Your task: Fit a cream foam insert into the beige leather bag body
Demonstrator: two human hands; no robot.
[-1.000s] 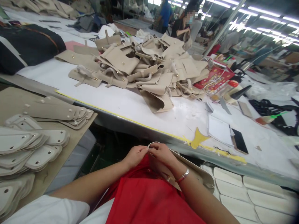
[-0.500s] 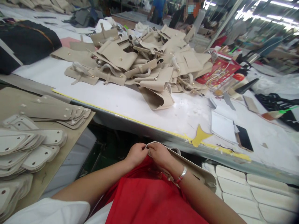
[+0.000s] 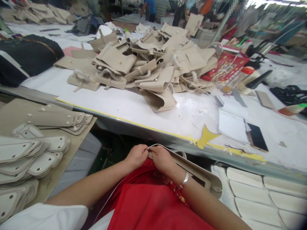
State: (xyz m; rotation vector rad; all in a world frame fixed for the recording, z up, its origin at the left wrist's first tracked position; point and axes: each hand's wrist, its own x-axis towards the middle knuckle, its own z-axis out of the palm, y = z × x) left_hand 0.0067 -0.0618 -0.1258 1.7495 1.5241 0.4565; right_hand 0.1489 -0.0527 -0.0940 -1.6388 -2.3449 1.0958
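Note:
A beige handbag body lies across my lap, against the red apron, with its curved end to the right and a small loop handle on its far side. My left hand is closed on the bag's left end, thumb and fingers pinching the edge. Right beside it, my right hand is closed on the same end, its fingers bent over the rim. The two hands nearly touch. What lies between the fingertips is too small to make out. A silver bracelet circles my right wrist.
A heap of beige bag pieces covers the white table. Stacked panels with holes lie on a board at left. Cream padded pieces lie at right. A phone and notepad rest near the edge.
The view has shifted slightly. My hands stay at the bag's left end, with small finger movements, and more of the bag's inside shows. In the background, a person now has a beige piece raised.

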